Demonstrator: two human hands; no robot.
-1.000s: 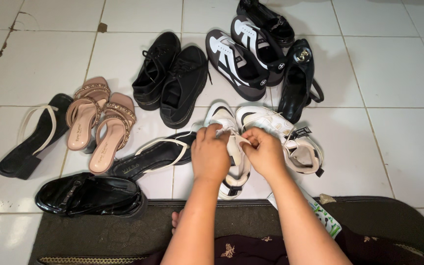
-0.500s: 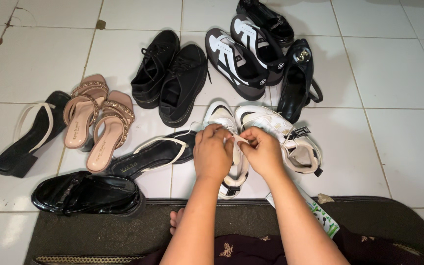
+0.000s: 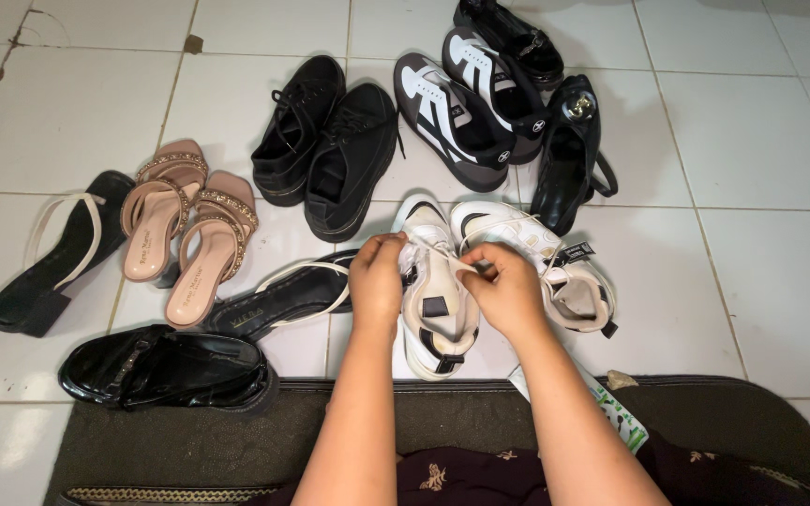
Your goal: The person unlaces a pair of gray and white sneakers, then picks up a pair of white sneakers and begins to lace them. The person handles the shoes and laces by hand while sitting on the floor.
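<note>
Pinching a white lace between them, the left hand and right hand work over a white sneaker lying at centre on the tiled floor. Its mate lies just beside at three o'clock; black lace-ups sit at eleven, a glossy loafer at eight.

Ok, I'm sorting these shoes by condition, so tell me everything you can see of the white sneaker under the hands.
The white lace-up sneaker looks like cream-white leather with black accents at tongue and heel. It lies flat on the white tiled floor, toe pointing away, heel near the dark mat. The left hand and right hand pinch its white lace above the tongue. Its mate lies close on the right.
</note>
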